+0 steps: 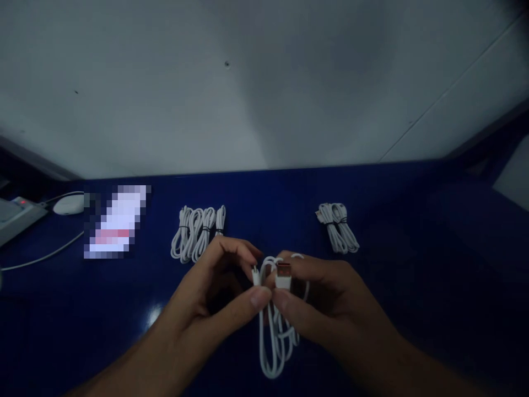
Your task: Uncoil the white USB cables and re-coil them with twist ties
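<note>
Both hands meet low in the middle of the view, over a dark blue table (413, 264). My left hand (215, 286) pinches a coiled white USB cable (275, 336) near its small plug. My right hand (318, 292) grips the same cable, with the wide USB plug sticking up between its thumb and fingers. The cable's loops hang down below the hands. Behind the left hand lie several bundled white cables (197, 232) side by side. A separate bundle of white cable (338, 226) lies behind the right hand.
A blurred-out rectangular object (115, 221) lies at the left of the table. Further left are a white mouse (68, 204) with its cord and the corner of a grey device (16, 215). A pale wall (248, 82) rises behind the table.
</note>
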Motion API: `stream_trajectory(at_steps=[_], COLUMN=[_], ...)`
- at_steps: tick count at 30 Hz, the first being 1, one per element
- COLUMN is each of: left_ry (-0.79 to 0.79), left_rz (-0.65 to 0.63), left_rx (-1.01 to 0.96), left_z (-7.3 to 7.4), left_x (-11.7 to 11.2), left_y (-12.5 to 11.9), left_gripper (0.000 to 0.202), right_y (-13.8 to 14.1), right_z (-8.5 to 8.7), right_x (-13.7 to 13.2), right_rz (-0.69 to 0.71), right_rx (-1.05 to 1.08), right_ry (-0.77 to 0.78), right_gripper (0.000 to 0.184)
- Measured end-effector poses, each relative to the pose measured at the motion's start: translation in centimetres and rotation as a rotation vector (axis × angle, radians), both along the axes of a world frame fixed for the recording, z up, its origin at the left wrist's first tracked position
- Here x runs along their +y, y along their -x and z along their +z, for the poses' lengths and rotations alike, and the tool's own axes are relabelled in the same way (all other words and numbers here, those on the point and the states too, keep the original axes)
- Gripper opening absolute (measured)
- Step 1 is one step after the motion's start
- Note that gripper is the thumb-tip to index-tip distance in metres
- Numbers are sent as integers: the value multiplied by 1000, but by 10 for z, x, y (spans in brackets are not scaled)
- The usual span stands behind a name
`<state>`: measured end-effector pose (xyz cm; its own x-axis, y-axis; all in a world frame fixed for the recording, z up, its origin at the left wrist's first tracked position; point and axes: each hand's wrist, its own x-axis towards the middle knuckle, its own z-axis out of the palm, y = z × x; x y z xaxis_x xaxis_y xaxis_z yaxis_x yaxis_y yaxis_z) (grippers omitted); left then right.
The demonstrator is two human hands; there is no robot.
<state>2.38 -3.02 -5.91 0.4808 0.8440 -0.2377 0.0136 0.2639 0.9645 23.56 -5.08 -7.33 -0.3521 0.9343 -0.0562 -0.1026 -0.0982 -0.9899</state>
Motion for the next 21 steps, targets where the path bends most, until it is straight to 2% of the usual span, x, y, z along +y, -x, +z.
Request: stream_trajectory(at_steps=[4,7,9,13,17,21], left_ry=[-72,-199,-206,-83,148,195], left_rz=[32,110,129,119,71,27], left_rx=[-1,25,27,-11,-94,-172], left_z=[-6,-8,-7,-11,-19,-21], left_x=[3,6,7,10,13,15], left_y=[1,1,1,5,8,7], left_gripper=[14,10,7,8,9,13], right_y=[-1,-1,-1,-2,-2,-3], right_z=[4,6,7,10,13,14], right_x=[1,1,1,-1,-3,-2], right_rz=[9,16,14,8,-6,43], right_rx=[7,-15,-31,-98,-146,-86], right_ry=[14,45,70,127,171,186], right_gripper=[23,25,28,31,37,37])
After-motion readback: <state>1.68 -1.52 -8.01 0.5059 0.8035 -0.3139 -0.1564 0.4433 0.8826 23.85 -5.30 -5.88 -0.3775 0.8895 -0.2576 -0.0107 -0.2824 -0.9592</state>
